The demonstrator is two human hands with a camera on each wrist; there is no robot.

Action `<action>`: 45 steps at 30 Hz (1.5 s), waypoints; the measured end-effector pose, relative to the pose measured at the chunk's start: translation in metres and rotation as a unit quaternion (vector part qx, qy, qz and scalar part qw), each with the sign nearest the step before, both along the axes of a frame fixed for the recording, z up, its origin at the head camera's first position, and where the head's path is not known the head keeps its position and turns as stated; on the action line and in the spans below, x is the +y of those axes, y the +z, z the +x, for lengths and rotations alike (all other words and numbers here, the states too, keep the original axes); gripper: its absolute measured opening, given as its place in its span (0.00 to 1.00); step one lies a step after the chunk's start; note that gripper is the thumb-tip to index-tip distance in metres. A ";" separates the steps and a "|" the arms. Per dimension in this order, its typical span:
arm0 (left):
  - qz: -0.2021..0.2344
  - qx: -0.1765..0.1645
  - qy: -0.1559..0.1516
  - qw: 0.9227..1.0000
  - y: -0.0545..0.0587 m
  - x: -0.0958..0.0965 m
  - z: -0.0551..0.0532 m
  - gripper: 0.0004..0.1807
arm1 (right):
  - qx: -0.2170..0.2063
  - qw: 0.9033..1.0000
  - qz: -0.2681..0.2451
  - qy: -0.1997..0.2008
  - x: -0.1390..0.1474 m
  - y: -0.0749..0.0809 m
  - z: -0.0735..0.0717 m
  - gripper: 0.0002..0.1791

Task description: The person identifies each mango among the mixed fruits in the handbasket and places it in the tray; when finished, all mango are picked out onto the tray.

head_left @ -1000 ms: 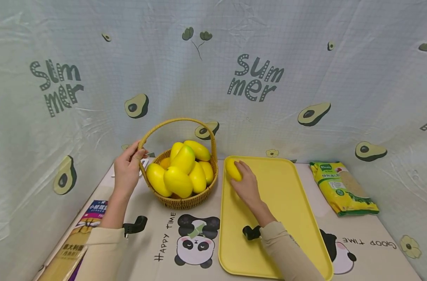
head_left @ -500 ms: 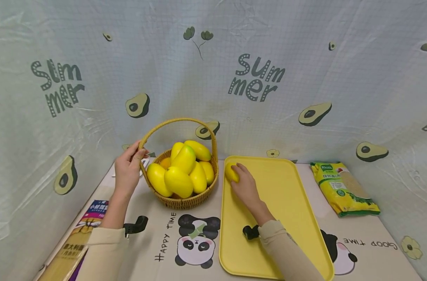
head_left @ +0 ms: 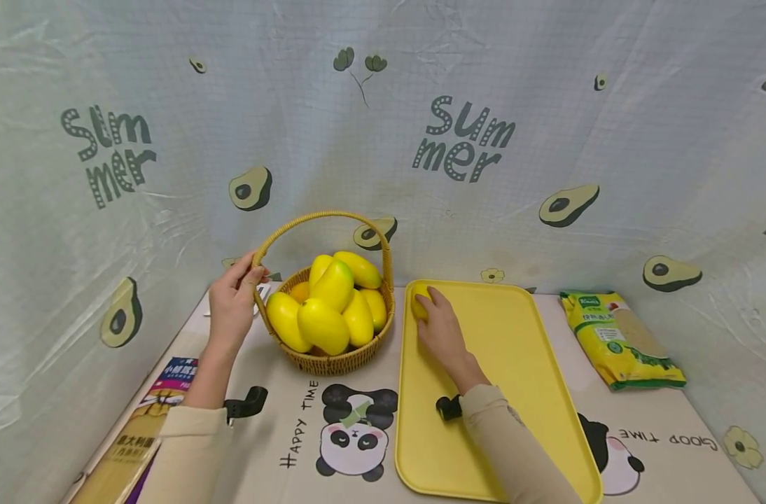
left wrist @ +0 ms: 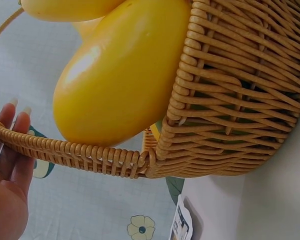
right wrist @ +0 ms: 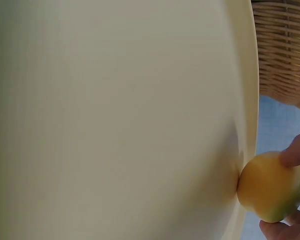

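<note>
A wicker basket (head_left: 332, 364) heaped with several yellow mangoes (head_left: 323, 327) stands left of centre. At its left side my left hand (head_left: 230, 304) holds the arched handle (head_left: 314, 215); in the left wrist view the fingers lie round the handle's lower part. My right hand (head_left: 442, 332) grips a single mango (right wrist: 270, 185) at the far left corner of the yellow tray (head_left: 496, 392). Most of that mango is hidden by the hand in the head view. The right wrist view has it against the tray, near the raised edge, thumb on one side and fingers on the other.
Right of the tray lies a yellow-green food packet (head_left: 622, 339). A long pasta packet (head_left: 137, 427) is at the left edge, partly behind the left forearm. A small white packet (left wrist: 181, 220) sits behind the basket's left side. A printed curtain (head_left: 383, 140) closes off the back.
My right hand has moved the mango slightly along the tray's far left corner, and more of the mango is now covered by the hand. The left hand and basket stay put.
</note>
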State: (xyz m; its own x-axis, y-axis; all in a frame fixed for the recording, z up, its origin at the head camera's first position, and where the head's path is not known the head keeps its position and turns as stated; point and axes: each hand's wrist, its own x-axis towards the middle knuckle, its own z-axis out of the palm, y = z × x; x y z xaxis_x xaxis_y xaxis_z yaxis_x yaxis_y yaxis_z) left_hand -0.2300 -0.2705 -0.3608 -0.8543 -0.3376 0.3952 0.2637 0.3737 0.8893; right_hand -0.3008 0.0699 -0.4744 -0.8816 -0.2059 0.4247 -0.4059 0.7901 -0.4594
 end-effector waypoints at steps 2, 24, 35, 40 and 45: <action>-0.003 0.001 0.003 1.000 -0.003 -0.002 -0.003 0.21 | -0.006 1.000 0.003 -0.004 0.000 0.000 -0.002 0.24; -0.009 0.010 0.000 1.000 -0.011 -0.005 -0.011 0.21 | -0.033 0.999 0.015 -0.021 0.005 0.003 -0.012 0.26; -0.009 0.007 -0.008 1.000 0.007 0.009 0.012 0.20 | -0.062 0.997 0.027 -0.026 0.011 0.003 -0.013 0.27; -0.003 0.003 -0.005 1.000 0.008 0.009 0.012 0.20 | -0.055 0.998 0.022 -0.027 0.014 0.001 -0.014 0.28; 0.005 0.001 -0.002 1.000 0.008 0.009 0.013 0.20 | -0.058 0.998 0.016 -0.029 0.015 0.001 -0.014 0.28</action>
